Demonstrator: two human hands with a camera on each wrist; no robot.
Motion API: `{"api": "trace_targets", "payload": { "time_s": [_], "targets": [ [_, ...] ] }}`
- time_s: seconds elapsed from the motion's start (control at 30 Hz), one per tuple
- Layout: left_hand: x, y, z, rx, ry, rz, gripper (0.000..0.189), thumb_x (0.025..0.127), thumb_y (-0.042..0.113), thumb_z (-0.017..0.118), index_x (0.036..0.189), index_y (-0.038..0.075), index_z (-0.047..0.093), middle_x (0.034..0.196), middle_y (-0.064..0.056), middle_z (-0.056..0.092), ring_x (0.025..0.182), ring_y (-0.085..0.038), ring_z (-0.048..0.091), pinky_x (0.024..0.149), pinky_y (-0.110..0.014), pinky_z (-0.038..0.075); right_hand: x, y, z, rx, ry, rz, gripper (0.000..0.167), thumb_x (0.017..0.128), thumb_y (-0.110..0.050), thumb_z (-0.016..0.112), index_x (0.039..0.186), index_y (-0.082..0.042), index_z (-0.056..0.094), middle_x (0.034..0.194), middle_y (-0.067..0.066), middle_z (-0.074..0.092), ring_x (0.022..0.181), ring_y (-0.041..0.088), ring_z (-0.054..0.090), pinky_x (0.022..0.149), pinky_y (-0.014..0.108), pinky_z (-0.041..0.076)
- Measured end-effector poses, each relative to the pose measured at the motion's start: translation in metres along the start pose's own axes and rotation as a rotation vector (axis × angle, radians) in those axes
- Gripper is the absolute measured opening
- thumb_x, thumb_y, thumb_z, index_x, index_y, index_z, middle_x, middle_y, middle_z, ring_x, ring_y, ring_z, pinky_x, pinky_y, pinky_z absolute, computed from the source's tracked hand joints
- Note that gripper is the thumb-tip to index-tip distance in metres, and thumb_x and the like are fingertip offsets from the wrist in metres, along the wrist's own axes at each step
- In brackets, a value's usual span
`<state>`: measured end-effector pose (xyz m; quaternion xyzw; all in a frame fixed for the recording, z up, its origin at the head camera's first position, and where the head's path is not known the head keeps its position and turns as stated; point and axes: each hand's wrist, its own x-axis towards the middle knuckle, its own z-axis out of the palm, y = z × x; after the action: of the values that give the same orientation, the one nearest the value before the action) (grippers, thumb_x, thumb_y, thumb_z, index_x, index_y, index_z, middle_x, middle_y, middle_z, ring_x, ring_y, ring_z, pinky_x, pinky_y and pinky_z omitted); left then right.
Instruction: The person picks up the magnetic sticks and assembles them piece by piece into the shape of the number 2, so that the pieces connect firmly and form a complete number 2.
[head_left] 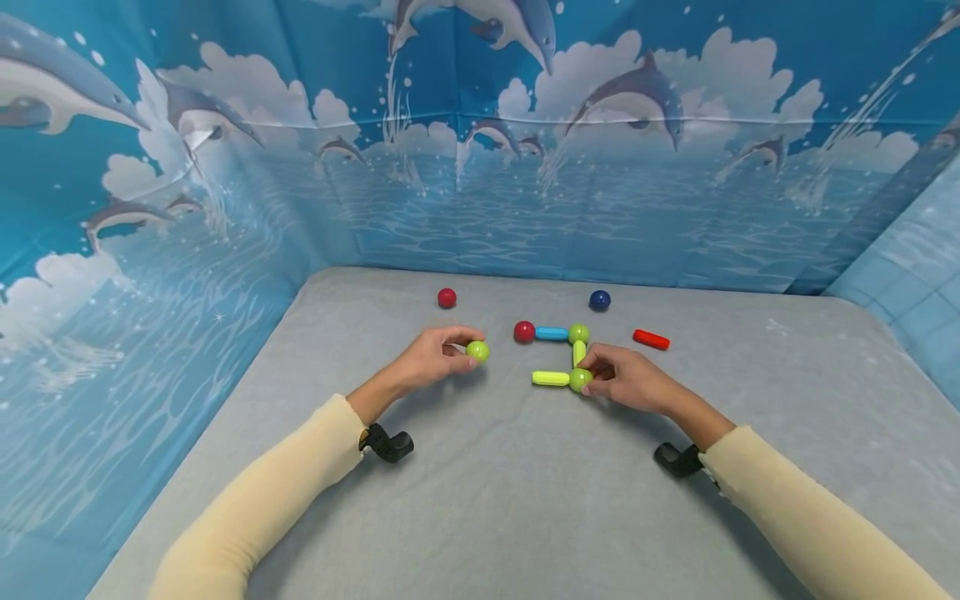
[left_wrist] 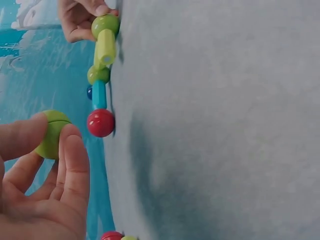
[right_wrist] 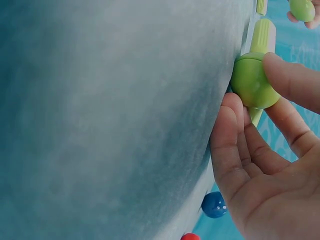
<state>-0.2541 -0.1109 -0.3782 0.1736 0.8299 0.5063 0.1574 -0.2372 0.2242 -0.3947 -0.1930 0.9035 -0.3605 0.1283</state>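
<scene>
My left hand [head_left: 429, 362] pinches a loose green ball [head_left: 477, 351] between thumb and fingers, held above the grey surface. To its right lies a joined chain of balls and rods. My right hand [head_left: 628, 379] grips the chain's near green ball [head_left: 580, 380] with thumb and fingers. From that ball a yellow-green rod [head_left: 551, 378] points left. A second yellow-green rod [head_left: 578, 353], partly behind the fingers, runs back to another green ball [head_left: 578, 333]. A blue rod [head_left: 552, 333] links that one to a red ball [head_left: 524, 332].
A separate red ball [head_left: 447, 297] lies at the back, left of the chain. Also toward the back is a dark blue ball [head_left: 600, 300]. A red rod [head_left: 651, 339] lies right of the chain. A dolphin-print curtain [head_left: 480, 208] stands behind the grey surface [head_left: 465, 517].
</scene>
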Motion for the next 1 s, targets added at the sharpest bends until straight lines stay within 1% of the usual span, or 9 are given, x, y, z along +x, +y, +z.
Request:
{"api": "trace_targets", "payload": {
  "time_s": [0.07,0.17,0.3,0.37,0.47,0.6,0.73,0.9,1.0],
  "targets": [
    [-0.001,-0.002,0.003,0.015,0.0,0.002,0.044,0.091,0.005,0.067,0.135,0.004,0.059,0.132,-0.017,0.061,0.089,-0.012,0.065,0.081,-0.03,0.054,0.0,0.0,0.001,0.005,-0.003,-0.001,0.02,0.09,-0.009,0.071,0.107,-0.009,0.061,0.107,0.012,0.066,0.095,0.021,0.059,0.072,0.031,0.051],
    [-0.002,-0.004,0.009,0.062,0.012,-0.001,0.042,0.091,0.006,0.068,0.132,0.006,0.061,0.129,-0.016,0.062,0.085,-0.013,0.064,0.073,-0.027,0.052,0.0,0.001,0.001,0.013,-0.011,-0.003,0.02,0.09,-0.009,0.07,0.108,-0.009,0.061,0.107,0.012,0.066,0.095,0.021,0.059,0.071,0.031,0.052],
    [0.0,0.0,0.024,0.106,0.046,-0.025,0.04,0.089,0.008,0.071,0.128,0.008,0.064,0.125,-0.014,0.064,0.08,-0.013,0.062,0.063,-0.024,0.049,-0.001,0.001,-0.001,0.013,-0.014,0.006,0.021,0.09,-0.01,0.07,0.108,-0.008,0.061,0.108,0.012,0.066,0.095,0.022,0.058,0.07,0.031,0.052],
    [0.002,0.002,0.033,0.118,0.058,-0.031,0.039,0.089,0.009,0.072,0.127,0.009,0.065,0.124,-0.014,0.065,0.081,-0.014,0.063,0.062,-0.023,0.049,-0.001,0.0,-0.002,0.006,-0.014,0.006,0.021,0.09,-0.01,0.07,0.108,-0.008,0.061,0.108,0.012,0.066,0.095,0.022,0.058,0.07,0.031,0.052],
    [0.005,0.005,0.043,0.153,0.057,-0.034,0.038,0.088,0.009,0.072,0.126,0.008,0.065,0.123,-0.012,0.066,0.09,-0.018,0.066,0.068,-0.024,0.052,-0.001,-0.001,-0.002,0.0,-0.016,0.001,0.021,0.09,-0.009,0.07,0.108,-0.008,0.061,0.108,0.013,0.066,0.095,0.022,0.059,0.071,0.031,0.052],
    [0.009,0.009,0.052,0.224,0.034,-0.057,0.039,0.088,0.01,0.073,0.126,0.01,0.065,0.125,-0.011,0.066,0.103,-0.023,0.067,0.078,-0.027,0.055,0.0,-0.001,-0.001,0.005,-0.023,0.006,0.021,0.09,-0.009,0.07,0.108,-0.008,0.061,0.108,0.012,0.066,0.095,0.022,0.058,0.072,0.031,0.052],
    [0.013,0.013,0.055,0.269,0.036,-0.082,0.038,0.088,0.012,0.074,0.125,0.012,0.066,0.126,-0.009,0.066,0.107,-0.023,0.067,0.084,-0.033,0.056,0.0,-0.002,0.0,0.011,-0.029,0.004,0.021,0.09,-0.01,0.07,0.109,-0.009,0.061,0.108,0.012,0.066,0.095,0.021,0.058,0.072,0.031,0.051],
    [0.019,0.013,0.058,0.317,0.042,-0.065,0.036,0.088,0.012,0.073,0.124,0.012,0.067,0.125,-0.009,0.067,0.115,-0.024,0.063,0.097,-0.039,0.053,-0.001,-0.004,-0.002,0.008,-0.017,0.004,0.02,0.09,-0.01,0.07,0.108,-0.009,0.061,0.107,0.012,0.067,0.095,0.022,0.058,0.072,0.031,0.051],
    [0.021,0.012,0.061,0.333,0.038,-0.06,0.035,0.088,0.013,0.074,0.123,0.012,0.068,0.125,-0.008,0.068,0.118,-0.023,0.061,0.101,-0.04,0.05,-0.001,-0.004,-0.002,0.007,-0.018,0.007,0.02,0.09,-0.009,0.07,0.108,-0.008,0.061,0.106,0.012,0.066,0.093,0.021,0.058,0.07,0.031,0.051]
  ]
}}
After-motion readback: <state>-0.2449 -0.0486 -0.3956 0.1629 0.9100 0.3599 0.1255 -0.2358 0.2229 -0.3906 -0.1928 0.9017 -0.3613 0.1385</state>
